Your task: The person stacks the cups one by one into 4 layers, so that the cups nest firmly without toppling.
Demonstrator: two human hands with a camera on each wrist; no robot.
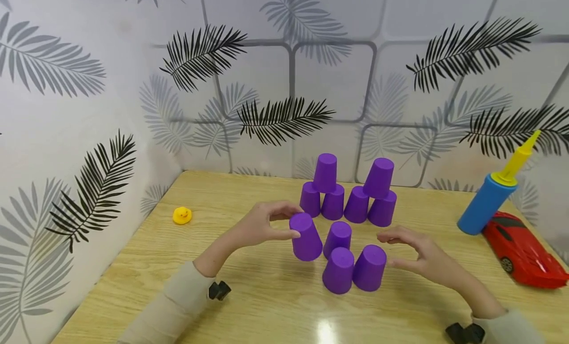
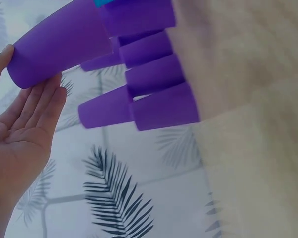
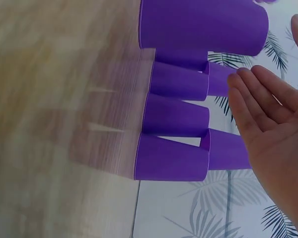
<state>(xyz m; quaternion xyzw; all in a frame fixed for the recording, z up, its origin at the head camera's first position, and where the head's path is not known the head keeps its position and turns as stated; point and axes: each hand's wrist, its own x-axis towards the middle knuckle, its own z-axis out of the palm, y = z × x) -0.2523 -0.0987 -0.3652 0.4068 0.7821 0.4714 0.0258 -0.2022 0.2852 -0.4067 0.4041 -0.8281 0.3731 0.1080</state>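
Observation:
My left hand (image 1: 262, 225) holds an upside-down purple cup (image 1: 305, 237) near its base, between thumb and fingers. In the left wrist view that cup is tilted and off the table, its rim apart from the tabletop. Three more upside-down purple cups stand close together: a rear cup (image 1: 339, 239), a front cup (image 1: 338, 272) and a right cup (image 1: 370, 269). Just right of these, my right hand (image 1: 420, 252) is held with fingers extended and thumb apart, nothing in its grasp. Behind are a left stack (image 1: 325, 173) and a right stack (image 1: 379, 178), each with one cup on two.
A small yellow rubber duck (image 1: 182, 215) sits at the left of the wooden table (image 1: 249, 294). On the right, a blue and yellow hand pump (image 1: 486, 203) leans by a red toy car (image 1: 524, 250). A leaf-patterned wall (image 1: 266, 82) rises behind the table.

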